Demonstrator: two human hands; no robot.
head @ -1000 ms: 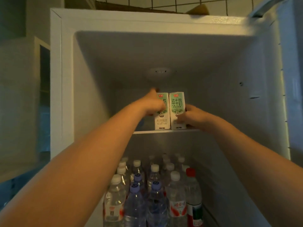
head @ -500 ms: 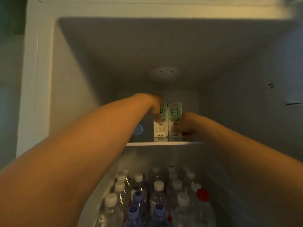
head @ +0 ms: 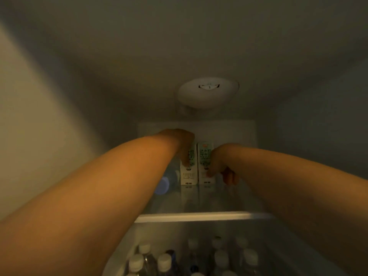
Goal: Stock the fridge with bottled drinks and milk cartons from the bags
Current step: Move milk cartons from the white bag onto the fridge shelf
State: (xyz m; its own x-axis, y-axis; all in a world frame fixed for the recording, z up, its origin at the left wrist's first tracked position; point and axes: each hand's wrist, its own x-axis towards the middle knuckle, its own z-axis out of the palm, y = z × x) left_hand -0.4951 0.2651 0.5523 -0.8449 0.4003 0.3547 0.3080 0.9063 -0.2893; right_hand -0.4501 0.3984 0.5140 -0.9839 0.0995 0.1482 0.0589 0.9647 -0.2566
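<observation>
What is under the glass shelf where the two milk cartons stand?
Under the clear glass shelf stand clear plastic bottles with white caps. The two forearms cover the sides, so their number is hidden.

Round white light cover point(head: 207, 93) on the ceiling point(head: 179, 46); glass shelf point(head: 203, 216) with white front trim below.

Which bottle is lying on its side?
The blue-capped bottle on the upper shelf, left of the milk cartons; the bottles below stand upright.

Dim fridge point(head: 59, 100), round ceiling lamp point(head: 207, 93)
</observation>
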